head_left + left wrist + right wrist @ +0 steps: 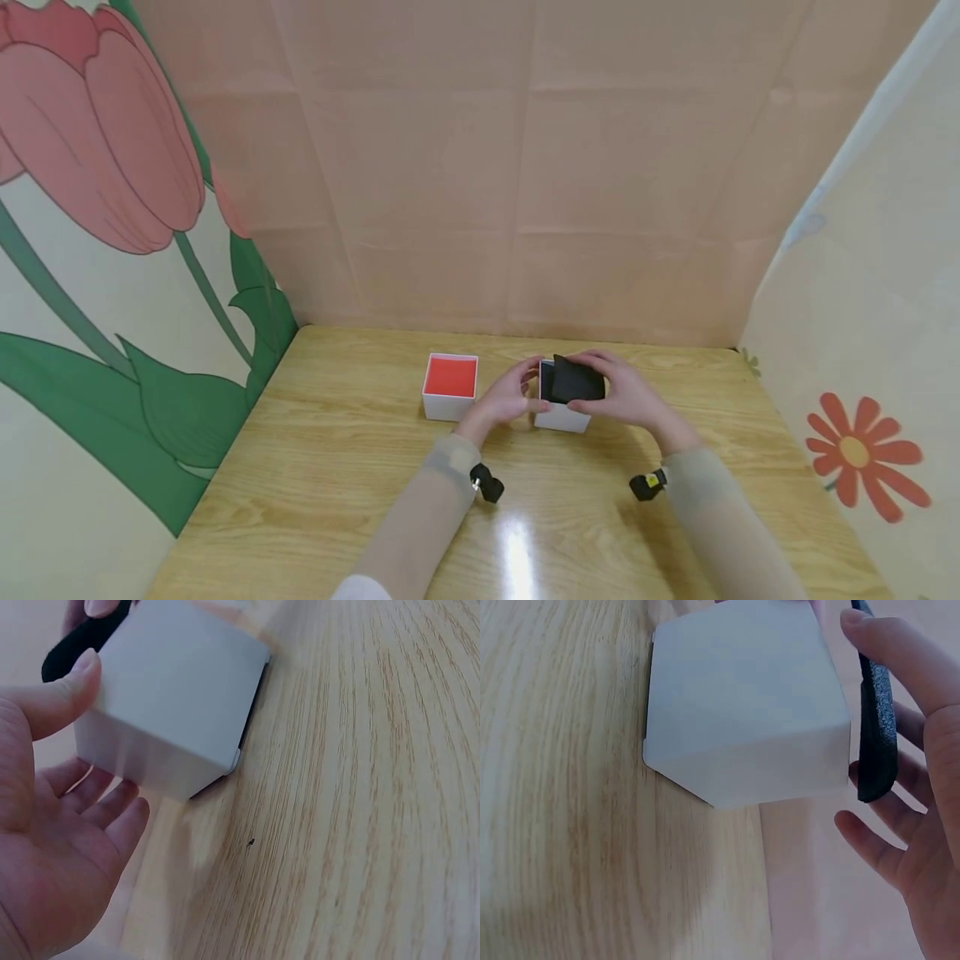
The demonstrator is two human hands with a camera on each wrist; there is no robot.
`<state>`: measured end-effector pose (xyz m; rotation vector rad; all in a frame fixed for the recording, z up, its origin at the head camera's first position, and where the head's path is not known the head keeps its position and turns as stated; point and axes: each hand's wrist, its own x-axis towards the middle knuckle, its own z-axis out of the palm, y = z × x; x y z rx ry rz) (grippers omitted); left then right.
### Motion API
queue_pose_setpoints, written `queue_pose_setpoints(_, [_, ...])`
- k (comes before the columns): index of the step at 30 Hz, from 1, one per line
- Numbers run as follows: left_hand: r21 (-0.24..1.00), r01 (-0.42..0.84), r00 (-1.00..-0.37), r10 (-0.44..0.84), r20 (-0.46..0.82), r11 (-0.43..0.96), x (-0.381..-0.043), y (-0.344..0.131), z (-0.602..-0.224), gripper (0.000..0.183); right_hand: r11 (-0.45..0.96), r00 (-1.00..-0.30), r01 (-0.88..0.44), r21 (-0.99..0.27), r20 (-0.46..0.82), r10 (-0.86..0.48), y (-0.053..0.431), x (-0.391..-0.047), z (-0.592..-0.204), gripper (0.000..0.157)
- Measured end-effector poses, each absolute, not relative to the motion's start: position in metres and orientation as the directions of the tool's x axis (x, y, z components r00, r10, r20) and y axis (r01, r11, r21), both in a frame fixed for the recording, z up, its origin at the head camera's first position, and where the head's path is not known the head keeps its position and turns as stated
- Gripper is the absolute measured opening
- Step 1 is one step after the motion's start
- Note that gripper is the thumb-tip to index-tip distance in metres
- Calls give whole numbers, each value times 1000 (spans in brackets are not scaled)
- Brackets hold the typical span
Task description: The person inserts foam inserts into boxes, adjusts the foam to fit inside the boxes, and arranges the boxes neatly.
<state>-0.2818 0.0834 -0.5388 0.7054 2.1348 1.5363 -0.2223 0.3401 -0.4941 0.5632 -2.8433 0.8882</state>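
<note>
A white box point(562, 418) stands on the table with its top open and a dark inside. On its left side my left hand point(510, 396) holds it, thumb by the near top edge and fingers around toward the far side. My right hand point(626, 392) grips a thin black foam pad point(577, 382) between thumb and fingers, tilted over the box's opening. The right wrist view shows the pad point(879, 735) edge-on, right above the box's top rim, with the thumb on one end. In the left wrist view, the left fingertips point(124, 799) lie along the white wall.
A second white box point(448, 407) with a flat red top surface point(450, 377) stands to the left of the left hand. Both are on a wood-grain table point(337, 467). A pinkish backdrop point(480, 208) rises behind, with flower-printed sheets on both sides.
</note>
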Motion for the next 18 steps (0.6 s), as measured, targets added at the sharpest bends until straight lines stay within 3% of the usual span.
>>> queue_pose_setpoints(18, [957, 153, -782, 622, -34, 245, -284, 84, -540, 94, 762, -904, -423, -491, 169, -393, 337, -235, -495, 79])
